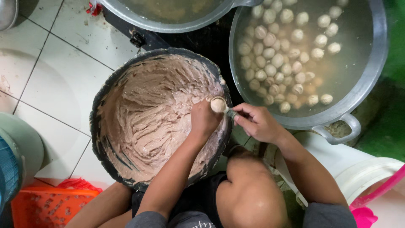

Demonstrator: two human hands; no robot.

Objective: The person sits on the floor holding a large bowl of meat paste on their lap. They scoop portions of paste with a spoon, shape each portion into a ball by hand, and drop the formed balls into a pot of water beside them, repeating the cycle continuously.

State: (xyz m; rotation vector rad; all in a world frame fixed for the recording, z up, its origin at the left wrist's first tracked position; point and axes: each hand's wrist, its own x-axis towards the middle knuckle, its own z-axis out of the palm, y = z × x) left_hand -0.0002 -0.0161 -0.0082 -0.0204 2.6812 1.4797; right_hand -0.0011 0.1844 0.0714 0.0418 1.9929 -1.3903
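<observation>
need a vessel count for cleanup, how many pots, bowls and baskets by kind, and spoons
metal pots: 2, one with balls in water, one at the top
dark bowl of paste: 1
orange basket: 1
spoon: 1
total: 5

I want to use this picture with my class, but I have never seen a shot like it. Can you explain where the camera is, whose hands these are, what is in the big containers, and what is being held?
The camera sits on a person's head and looks straight down, so you see their own arms and knees. Their left hand is closed into a fist over a black tub of pinkish-brown paste, with a small ball of paste at the top of the fist. Their right hand holds a spoon against that ball. Beside the tub, a large metal pot holds water with many pale round balls in it. A second metal pot sits above, on a white tiled floor. An orange basket lies at the lower left.
</observation>
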